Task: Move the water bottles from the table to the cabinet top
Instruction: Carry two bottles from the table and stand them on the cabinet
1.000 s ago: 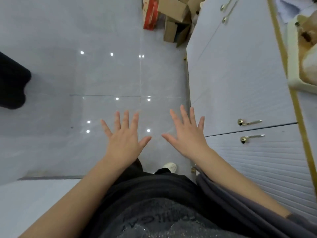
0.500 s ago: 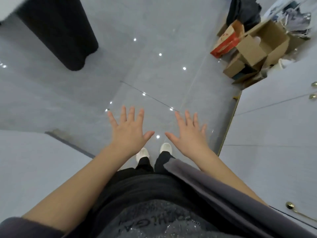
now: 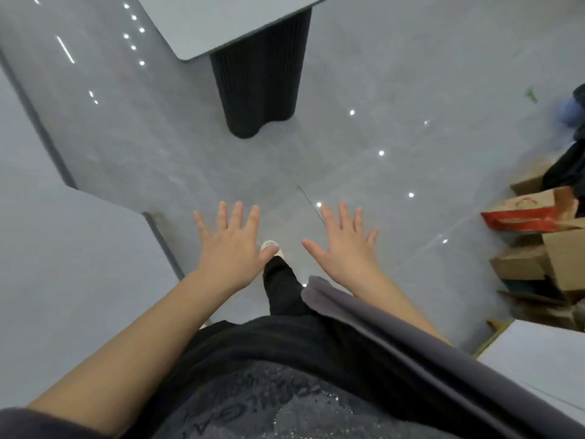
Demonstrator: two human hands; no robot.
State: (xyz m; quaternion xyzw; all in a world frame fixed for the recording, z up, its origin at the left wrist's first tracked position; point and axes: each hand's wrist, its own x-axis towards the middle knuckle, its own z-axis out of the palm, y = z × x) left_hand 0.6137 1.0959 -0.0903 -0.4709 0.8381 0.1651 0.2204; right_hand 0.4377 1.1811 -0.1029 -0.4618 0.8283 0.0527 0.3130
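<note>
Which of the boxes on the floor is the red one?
The flat carton at the top of the pile by the right edge. It has a red side and red print. The boxes below it are plain brown cardboard.

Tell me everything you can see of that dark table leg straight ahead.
The table leg is a broad black pedestal with fine vertical ribbing and a wavy, lobed outline at its base. It stands upright on the glossy grey floor, and its top disappears beneath the corner of a pale grey tabletop. Nothing else touches it; both hands are well short of it.
</note>
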